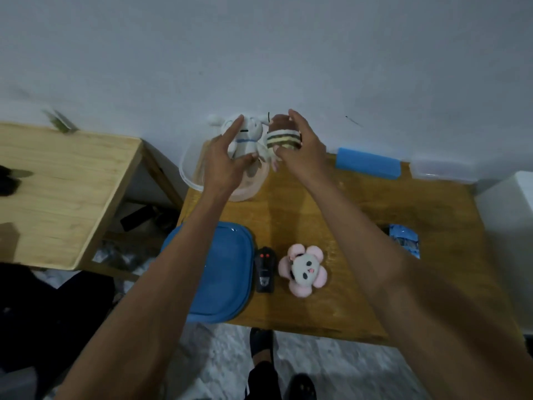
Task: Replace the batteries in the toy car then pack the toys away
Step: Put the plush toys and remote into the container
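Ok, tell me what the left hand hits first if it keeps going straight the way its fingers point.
Probably nothing new: the left hand already holds the white plush bunny. Beyond it the wall looks next, though depth is unclear.

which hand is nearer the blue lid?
Left. The left hand holds the white plush over the clear tub, just beyond the blue lid. The right hand grips the striped plush further right.

Clear tub (190, 180) partly hidden behind left hand (222, 157); blue packet (403, 241) behind right forearm; lid (227, 272) under left forearm.
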Demonstrator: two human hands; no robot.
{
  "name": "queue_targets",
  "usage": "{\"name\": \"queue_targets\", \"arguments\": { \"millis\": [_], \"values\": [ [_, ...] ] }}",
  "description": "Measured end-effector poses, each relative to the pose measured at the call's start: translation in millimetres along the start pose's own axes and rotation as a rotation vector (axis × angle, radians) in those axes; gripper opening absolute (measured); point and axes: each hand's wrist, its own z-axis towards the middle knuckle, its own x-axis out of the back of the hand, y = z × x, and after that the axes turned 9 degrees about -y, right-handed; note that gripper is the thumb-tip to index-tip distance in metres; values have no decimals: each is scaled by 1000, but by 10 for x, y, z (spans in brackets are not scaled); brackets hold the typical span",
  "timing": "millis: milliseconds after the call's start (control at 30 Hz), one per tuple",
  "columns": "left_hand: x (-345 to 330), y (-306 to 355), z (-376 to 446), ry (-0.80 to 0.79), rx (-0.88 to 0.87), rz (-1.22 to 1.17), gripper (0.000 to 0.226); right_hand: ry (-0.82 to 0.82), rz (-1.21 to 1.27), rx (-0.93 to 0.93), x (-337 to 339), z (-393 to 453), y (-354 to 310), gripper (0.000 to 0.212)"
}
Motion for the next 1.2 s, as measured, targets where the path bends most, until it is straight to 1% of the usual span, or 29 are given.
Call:
{"name": "queue_targets", "arguments": {
  "millis": [100,233,367,533,633,733,800,867,967,1033,1100,1200],
  "values": [
    [250,-401,248,-21,98,18,75,-28,30,-45,-359,279,-24,79],
    [384,-961,568,-96,224,7,77,-125,-1,-131,-895,617,166,81],
    [313,-1303,849,-136,310,43,69,-114,-98,-195,-1296,943,390,76],
    [142,-1502,1112,-151,375,65,61,-86,-205,-255,-1457,1237,547,66],
    [85,-1533,1129,-145,380,83,61,-110,-245,-266,-1510,1296,602,64],
    [49,-1567,1114,-166,388,119,64,-138,-296,-281,-1513,1269,541,75],
    [53,-1516,1094,-174,401,147,67,-164,-287,-277,-1481,1237,454,81],
    [66,-1423,1069,-173,433,173,68,-169,-278,-241,-1404,1179,337,84],
    [46,-1185,936,-153,451,234,70,-90,-233,-163,-1201,1062,183,71],
    [20,-953,753,-89,414,284,69,-24,-240,-107,-1006,933,134,62],
    [-43,-728,490,-47,338,310,63,33,-232,-64,-803,760,157,59],
    [-176,-511,37,-4,210,320,51,39,-152,-87,-516,390,244,58]
  ]
}}
